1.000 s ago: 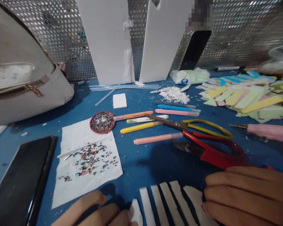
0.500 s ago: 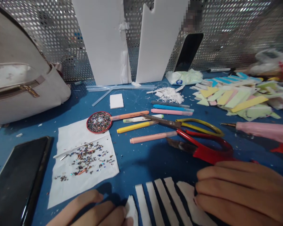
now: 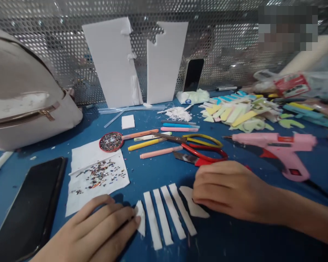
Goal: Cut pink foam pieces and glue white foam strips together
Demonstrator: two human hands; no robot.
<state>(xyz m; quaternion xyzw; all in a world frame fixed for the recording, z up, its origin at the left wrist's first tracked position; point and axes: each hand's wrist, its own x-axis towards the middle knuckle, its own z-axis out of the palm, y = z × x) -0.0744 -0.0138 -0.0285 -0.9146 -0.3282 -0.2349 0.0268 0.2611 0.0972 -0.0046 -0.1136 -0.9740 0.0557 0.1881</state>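
Several white foam strips (image 3: 164, 211) lie side by side on the blue table (image 3: 158, 171) near its front edge. My left hand (image 3: 98, 233) lies flat with its fingers stretched out, the fingertips touching the small leftmost piece (image 3: 140, 222). My right hand (image 3: 229, 189) rests palm down with its fingers together, the fingertips on the rightmost curved piece (image 3: 192, 202). Red-and-yellow scissors (image 3: 199, 149) lie just beyond my right hand.
A pink glue gun (image 3: 278, 149) lies at right, a black phone (image 3: 24, 203) at left beside a white tissue with glitter (image 3: 98, 174). A red lid of glitter (image 3: 110, 141), coloured pens (image 3: 153, 140), coloured foam scraps (image 3: 235, 112), white boards (image 3: 114, 62) and a beige bag (image 3: 24, 98) fill the back.
The view has pulled back and tilted up, so both hands and the strips now show in full. Both hands keep their places on the strips' outer pieces.
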